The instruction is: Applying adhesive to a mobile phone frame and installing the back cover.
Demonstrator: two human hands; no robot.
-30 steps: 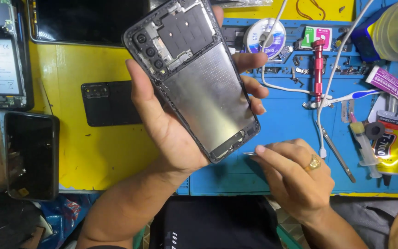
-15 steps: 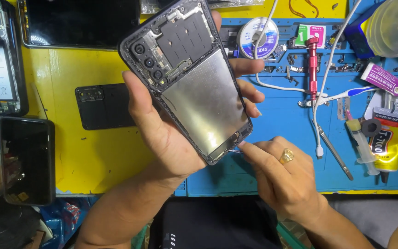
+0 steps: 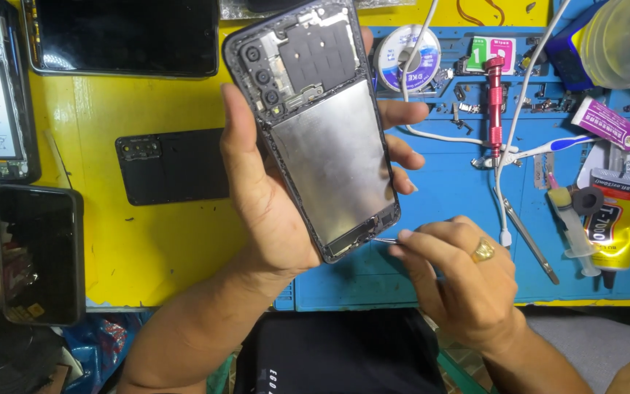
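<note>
The left hand [image 3: 271,219] is holding an opened smartphone [image 3: 322,124] up above the counter [image 3: 147,248], its back cover off and the inside facing the camera. The phone's long axis is running from upper left to lower right, tilted a little off upright: the camera end is pointing away toward the top of the view, the charging-port end is pointing down toward the person. The left thumb is lying along the phone's left edge and the fingers [image 3: 402,113] are wrapping round the right edge, so the hand is closed firmly on the frame. A grey metal plate is filling the lower part of the phone, with a dark board and the camera lenses above it.

The right hand [image 3: 461,284], wearing a gold ring [image 3: 483,250], is sitting just below the phone's bottom right corner. Its fingers are pinched together on thin metal tweezers [image 3: 383,240], whose tip is touching the phone's lower edge.

On the yellow part of the counter a black back cover [image 3: 173,166] is lying flat. On the blue work mat [image 3: 461,182] a red screwdriver [image 3: 494,102] and a tube of glue [image 3: 614,219] are lying well apart from the hands.
</note>
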